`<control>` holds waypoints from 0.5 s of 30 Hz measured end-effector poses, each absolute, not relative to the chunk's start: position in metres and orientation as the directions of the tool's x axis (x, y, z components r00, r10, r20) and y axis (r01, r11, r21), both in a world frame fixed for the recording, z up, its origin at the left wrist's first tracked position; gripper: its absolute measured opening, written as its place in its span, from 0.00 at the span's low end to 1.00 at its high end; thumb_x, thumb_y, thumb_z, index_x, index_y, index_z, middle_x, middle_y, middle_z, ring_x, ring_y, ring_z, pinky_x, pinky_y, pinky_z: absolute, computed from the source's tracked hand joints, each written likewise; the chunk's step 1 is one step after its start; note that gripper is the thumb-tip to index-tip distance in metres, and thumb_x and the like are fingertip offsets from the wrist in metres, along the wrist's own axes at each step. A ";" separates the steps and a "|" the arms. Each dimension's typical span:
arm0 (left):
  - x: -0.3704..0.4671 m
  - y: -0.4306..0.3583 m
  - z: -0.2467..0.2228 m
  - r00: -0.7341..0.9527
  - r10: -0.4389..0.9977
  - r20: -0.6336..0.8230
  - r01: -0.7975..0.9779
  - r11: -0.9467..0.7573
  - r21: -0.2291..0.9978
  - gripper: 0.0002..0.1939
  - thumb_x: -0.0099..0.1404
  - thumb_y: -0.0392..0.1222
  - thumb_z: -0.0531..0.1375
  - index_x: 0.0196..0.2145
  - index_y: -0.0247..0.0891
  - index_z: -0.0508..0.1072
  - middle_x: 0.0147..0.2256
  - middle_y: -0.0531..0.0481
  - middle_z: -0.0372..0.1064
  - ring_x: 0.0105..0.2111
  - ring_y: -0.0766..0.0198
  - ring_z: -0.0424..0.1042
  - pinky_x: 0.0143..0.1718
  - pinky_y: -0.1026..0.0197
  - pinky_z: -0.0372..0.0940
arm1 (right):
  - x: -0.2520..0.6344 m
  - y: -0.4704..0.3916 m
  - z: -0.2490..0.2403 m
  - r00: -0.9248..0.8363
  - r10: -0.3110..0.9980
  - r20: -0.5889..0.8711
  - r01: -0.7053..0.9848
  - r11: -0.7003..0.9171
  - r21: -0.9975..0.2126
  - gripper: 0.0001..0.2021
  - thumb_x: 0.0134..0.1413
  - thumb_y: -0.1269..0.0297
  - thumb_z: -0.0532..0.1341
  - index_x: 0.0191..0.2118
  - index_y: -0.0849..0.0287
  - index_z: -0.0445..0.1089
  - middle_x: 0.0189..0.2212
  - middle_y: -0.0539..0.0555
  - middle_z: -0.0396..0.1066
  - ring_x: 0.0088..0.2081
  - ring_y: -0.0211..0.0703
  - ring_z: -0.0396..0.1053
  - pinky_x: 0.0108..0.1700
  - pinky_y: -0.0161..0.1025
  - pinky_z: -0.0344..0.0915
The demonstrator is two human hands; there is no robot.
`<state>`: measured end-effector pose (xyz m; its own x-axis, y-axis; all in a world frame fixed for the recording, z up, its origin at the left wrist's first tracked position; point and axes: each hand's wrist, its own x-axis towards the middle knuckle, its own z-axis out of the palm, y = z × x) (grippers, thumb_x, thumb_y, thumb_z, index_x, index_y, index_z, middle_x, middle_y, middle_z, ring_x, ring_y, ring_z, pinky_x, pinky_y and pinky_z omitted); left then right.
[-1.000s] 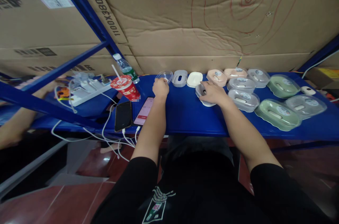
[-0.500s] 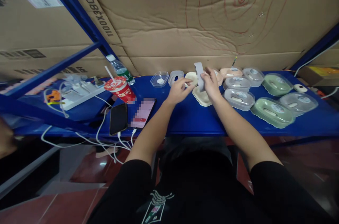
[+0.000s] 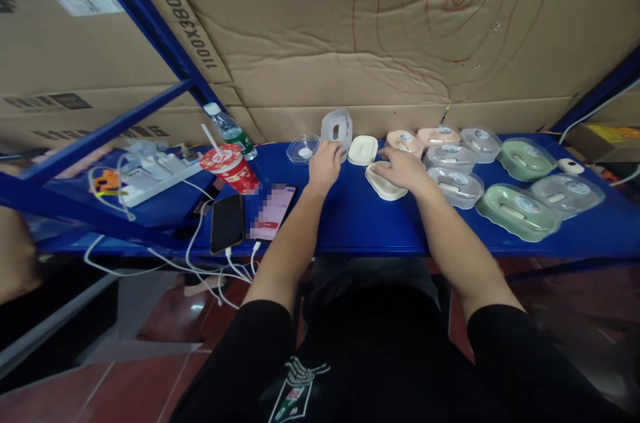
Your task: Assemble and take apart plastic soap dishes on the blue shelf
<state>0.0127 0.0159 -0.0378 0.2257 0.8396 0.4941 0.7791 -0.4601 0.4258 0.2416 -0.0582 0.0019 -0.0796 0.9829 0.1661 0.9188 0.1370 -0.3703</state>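
My left hand (image 3: 326,163) pinches the lower edge of a grey-white oval tray with a dark slot (image 3: 338,126), which is tilted up. My right hand (image 3: 401,168) has its fingers spread over a cream dish (image 3: 385,184), touching or just above its rim. Between the hands sits a smaller cream piece (image 3: 363,151). A clear lid (image 3: 303,148) lies left of the tray. Behind my right hand is a pinkish case with a clear cover (image 3: 404,141).
Several green, grey and pink covered cases (image 3: 518,213) stand at the right. At the left are a red cup with a straw (image 3: 231,168), a water bottle (image 3: 233,133), two phones (image 3: 227,224) with white cables, and a power strip (image 3: 160,179). Cardboard (image 3: 320,43) rises behind.
My left hand has moved left and the slotted tray is now raised. The grey-white piece once held upright in my right hand is no longer seen there; that hand has opened over the dish.
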 end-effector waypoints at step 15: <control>0.007 0.037 -0.055 0.245 0.894 0.376 0.837 -0.391 0.384 0.16 0.78 0.36 0.57 0.56 0.41 0.80 0.59 0.40 0.75 0.59 0.49 0.76 0.62 0.47 0.71 | 0.250 -0.060 0.007 -0.203 0.970 -0.136 0.970 0.180 -0.165 0.17 0.60 0.53 0.70 0.52 0.53 0.81 0.51 0.56 0.84 0.51 0.58 0.80 0.43 0.46 0.69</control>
<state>0.0074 0.0371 -0.0547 0.2447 0.8938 0.3759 0.8366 -0.3906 0.3841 0.2497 -0.0597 0.0070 -0.2034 0.9696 -0.1357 0.9697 0.1803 -0.1647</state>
